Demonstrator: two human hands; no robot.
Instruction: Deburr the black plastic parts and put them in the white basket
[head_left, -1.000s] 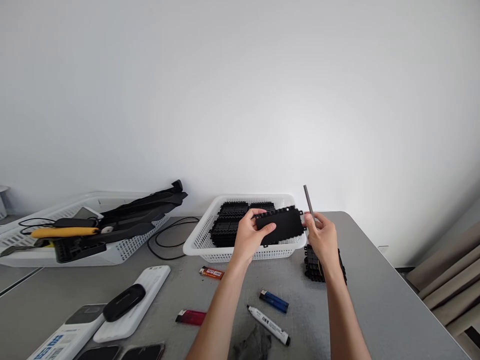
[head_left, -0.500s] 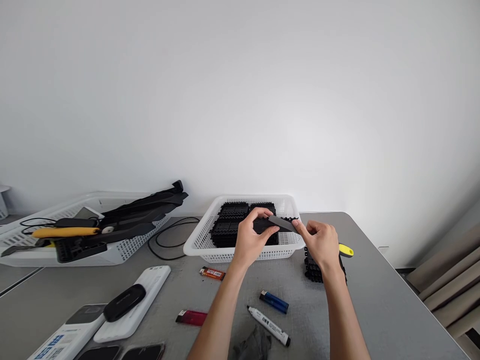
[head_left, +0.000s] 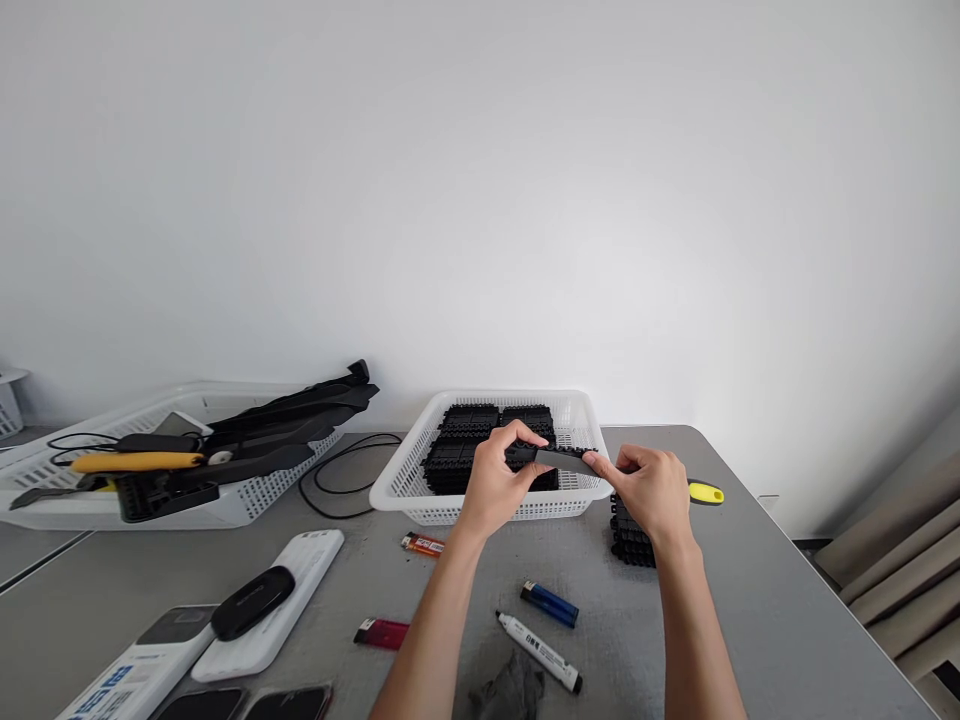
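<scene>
Both hands point(head_left: 495, 478) grip black plate point(head_left: 559, 460).

Black flat plastic panel point(head_left: 556, 459), notched edges, held edge-on, near level, above front rim of white basket at worktop's far edge. Left hand point(head_left: 495, 480) pinches its left end, right hand point(head_left: 649, 490) its right end. Yellow-tipped tool point(head_left: 705, 493) juts from right hand, pointing toward worktop's right edge.

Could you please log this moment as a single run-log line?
left hand: grips black plastic piece | right hand: holds yellow-handled tool against piece | place: above white basket | table: lighters, marker
</scene>
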